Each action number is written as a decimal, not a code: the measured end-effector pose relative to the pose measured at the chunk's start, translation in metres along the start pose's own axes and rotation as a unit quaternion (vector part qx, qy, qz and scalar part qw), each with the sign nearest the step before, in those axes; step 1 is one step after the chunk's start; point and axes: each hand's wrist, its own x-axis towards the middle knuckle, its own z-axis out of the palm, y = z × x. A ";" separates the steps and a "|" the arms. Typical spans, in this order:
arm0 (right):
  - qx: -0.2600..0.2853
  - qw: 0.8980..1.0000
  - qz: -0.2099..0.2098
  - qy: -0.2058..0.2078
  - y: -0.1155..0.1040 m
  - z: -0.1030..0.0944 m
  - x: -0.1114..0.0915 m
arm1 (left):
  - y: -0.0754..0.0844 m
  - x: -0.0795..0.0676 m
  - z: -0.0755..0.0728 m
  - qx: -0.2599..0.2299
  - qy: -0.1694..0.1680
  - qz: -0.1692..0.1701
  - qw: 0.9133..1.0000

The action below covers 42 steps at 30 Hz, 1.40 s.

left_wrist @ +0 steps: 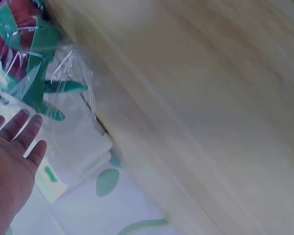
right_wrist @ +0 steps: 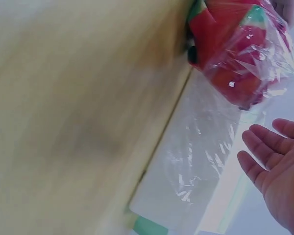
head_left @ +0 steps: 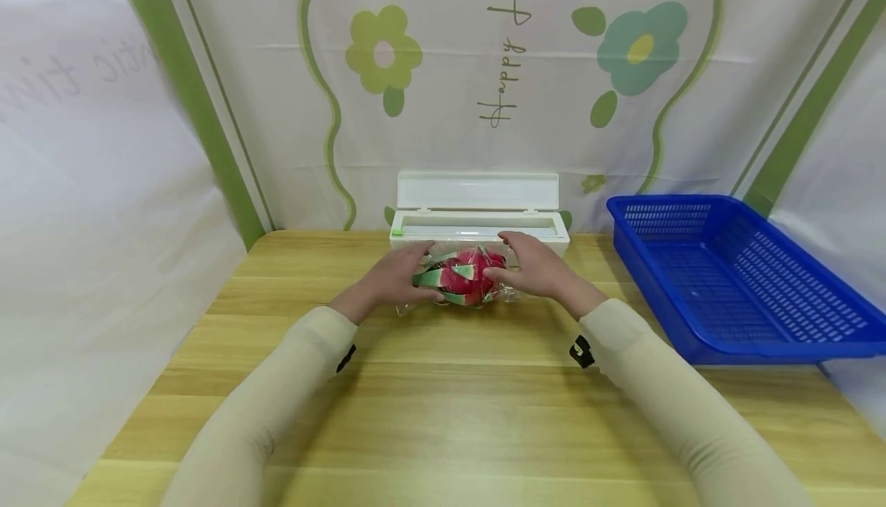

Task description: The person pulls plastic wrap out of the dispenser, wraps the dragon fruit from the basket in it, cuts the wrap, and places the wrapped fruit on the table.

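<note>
A red dragon fruit (head_left: 460, 284) with green scales sits on the table in front of a white cling film box, with clear cling film (right_wrist: 277, 73) over it. My left hand (head_left: 398, 275) is at its left end, thumb along the near side and fingers toward the back. On the opposite end, my right hand (head_left: 541, 267) has its thumb over the red skin. Both wrist views show the fingers loosely extended, not curled round the fruit. Loose film spreads beyond the fruit toward the box in the right wrist view.
The cling film box (head_left: 414, 245) stands at the table's back edge with its lid (head_left: 477, 190) raised. A blue plastic basket (head_left: 664, 303) occupies the right side of the wooden table (head_left: 443, 415). Behind hangs a white curtain (head_left: 443, 138) printed with flowers.
</note>
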 end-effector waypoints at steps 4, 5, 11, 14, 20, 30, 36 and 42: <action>-0.010 1.000 -0.018 0.009 -0.003 -0.008 0.004 | -0.007 -0.007 -0.007 -0.001 0.008 0.005 1.000; -0.010 1.000 -0.023 0.011 -0.004 -0.010 0.004 | -0.009 -0.009 -0.009 -0.003 0.011 0.003 1.000; -0.004 0.999 -0.045 0.030 -0.013 -0.021 0.011 | -0.019 -0.018 -0.021 -0.015 0.037 -0.035 0.999; -0.008 0.998 -0.049 0.037 -0.018 -0.025 0.016 | -0.025 -0.021 -0.025 -0.018 0.054 -0.057 0.997; -0.030 0.995 -0.071 0.059 -0.031 -0.027 0.026 | -0.037 -0.022 -0.024 -0.005 0.086 -0.078 0.993; -0.033 0.995 -0.073 0.064 -0.056 -0.021 0.041 | -0.049 -0.018 -0.014 -0.027 0.129 -0.147 0.980; -0.042 0.994 -0.074 0.062 -0.065 -0.015 0.050 | -0.050 -0.014 -0.009 -0.056 0.126 -0.190 0.972; -0.064 0.993 -0.081 0.053 -0.077 -0.007 0.060 | -0.046 -0.005 -0.003 -0.091 0.120 -0.220 0.964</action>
